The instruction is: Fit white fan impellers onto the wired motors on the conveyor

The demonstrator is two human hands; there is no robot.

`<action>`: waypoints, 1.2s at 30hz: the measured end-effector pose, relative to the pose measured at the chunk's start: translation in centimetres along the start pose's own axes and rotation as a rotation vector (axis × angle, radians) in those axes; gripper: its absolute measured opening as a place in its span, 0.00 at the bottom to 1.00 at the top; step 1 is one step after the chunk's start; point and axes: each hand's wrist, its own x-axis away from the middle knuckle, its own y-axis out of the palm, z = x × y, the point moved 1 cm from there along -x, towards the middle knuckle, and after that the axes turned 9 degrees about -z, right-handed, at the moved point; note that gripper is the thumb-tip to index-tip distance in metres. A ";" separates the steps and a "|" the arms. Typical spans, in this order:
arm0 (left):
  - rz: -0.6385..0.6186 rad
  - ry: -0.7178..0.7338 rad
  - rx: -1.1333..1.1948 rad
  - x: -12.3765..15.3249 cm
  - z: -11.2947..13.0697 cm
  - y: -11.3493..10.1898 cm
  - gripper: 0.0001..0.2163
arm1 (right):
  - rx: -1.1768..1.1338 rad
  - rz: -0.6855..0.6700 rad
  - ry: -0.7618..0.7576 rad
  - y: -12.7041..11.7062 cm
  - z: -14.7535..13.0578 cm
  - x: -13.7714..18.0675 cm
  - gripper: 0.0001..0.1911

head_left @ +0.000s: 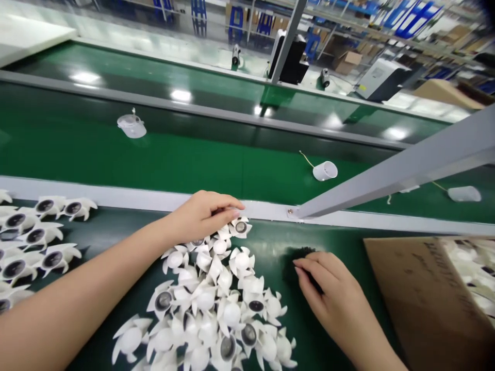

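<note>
My left hand (203, 215) lies curled at the grey rail, its fingertips just above a heap of white plastic flower-shaped parts (209, 293) with dark round centres. What its fingers hold, if anything, is hidden. My right hand (327, 283) is to the right of the heap, its fingers closed on a black bristly brush (297, 263), which is partly hidden by them. A second group of the same parts (27, 242) lies at the far left on the dark green belt (309, 247).
A brown cardboard box (425, 304) of white parts stands at the lower right. A grey metal strut (398, 180) crosses above the rail. Beyond it, white cup-shaped parts with wires (325, 170) lie on a green belt. Shelves and machines fill the background.
</note>
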 end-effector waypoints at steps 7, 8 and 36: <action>-0.022 0.110 0.045 0.2 -0.6 -0.7 0.15 | 0.344 -0.066 -0.191 -0.3 -0.7 -1.8 0.11; -0.066 0.141 0.061 0.2 -0.5 -0.9 0.16 | 0.402 -0.085 -0.210 -0.3 -0.8 -1.9 0.11; -0.056 0.546 -0.222 0.5 -0.9 0.4 0.12 | 0.068 -0.024 -0.172 2.0 -4.4 -9.6 0.03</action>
